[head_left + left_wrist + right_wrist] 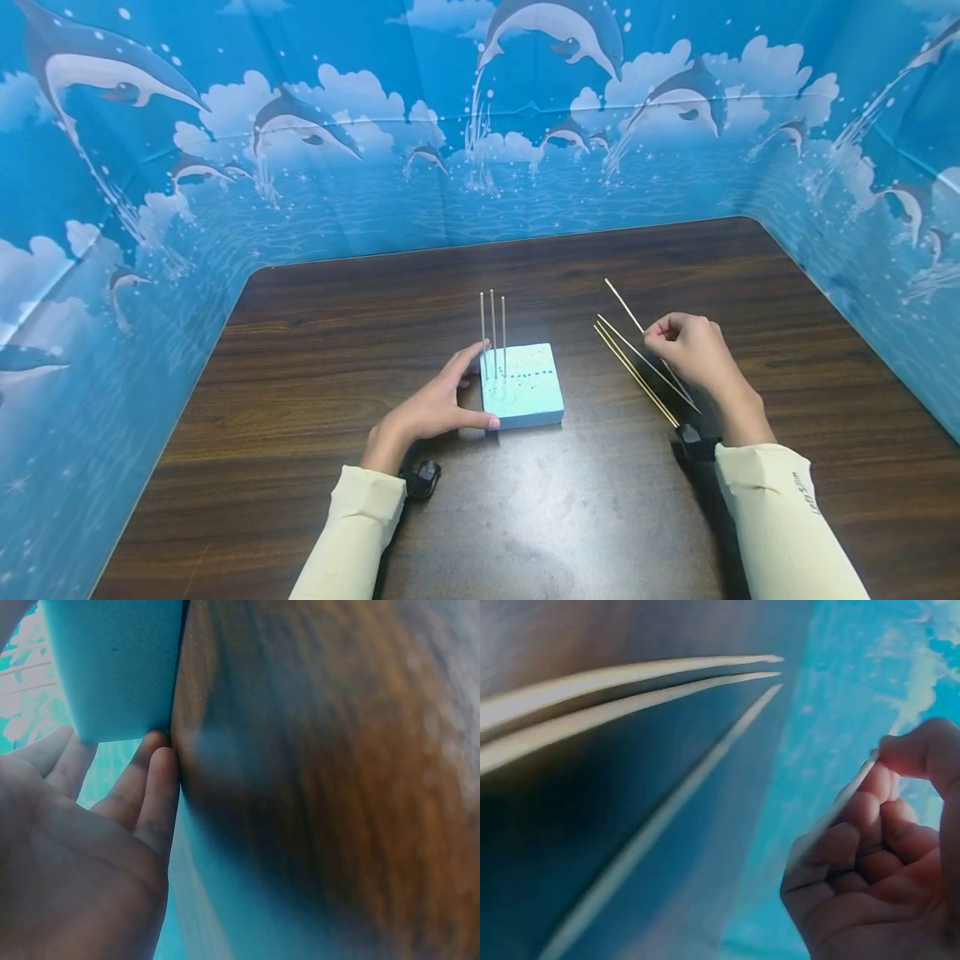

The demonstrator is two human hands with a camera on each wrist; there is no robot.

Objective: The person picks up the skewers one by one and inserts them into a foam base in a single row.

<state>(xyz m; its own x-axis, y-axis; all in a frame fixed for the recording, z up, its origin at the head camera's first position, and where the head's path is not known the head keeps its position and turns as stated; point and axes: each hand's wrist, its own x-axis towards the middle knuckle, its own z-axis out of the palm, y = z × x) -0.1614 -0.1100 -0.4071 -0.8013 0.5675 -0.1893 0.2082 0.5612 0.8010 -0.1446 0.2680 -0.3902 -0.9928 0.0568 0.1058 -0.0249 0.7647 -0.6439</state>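
Observation:
A light blue foam block (528,400) lies flat on the table, its top dotted with small holes. Three thin wooden skewers (492,333) stand upright near its left edge. My left hand (431,404) grips the block from the left, thumb at the near corner and fingers along the far left side. In the left wrist view, fingertips touch the side of the block (120,667). Over to the right, my right hand (693,350) pinches a skewer (624,306) between thumb and fingers. Its tilted shaft also shows in the right wrist view, crossing the curled fingers (832,847).
Beside the right hand, three loose skewers (633,371) lie slantwise on the dark wooden table (315,400), two of them close together. A blue dolphin-print cloth (360,200) hangs around the table's back and sides.

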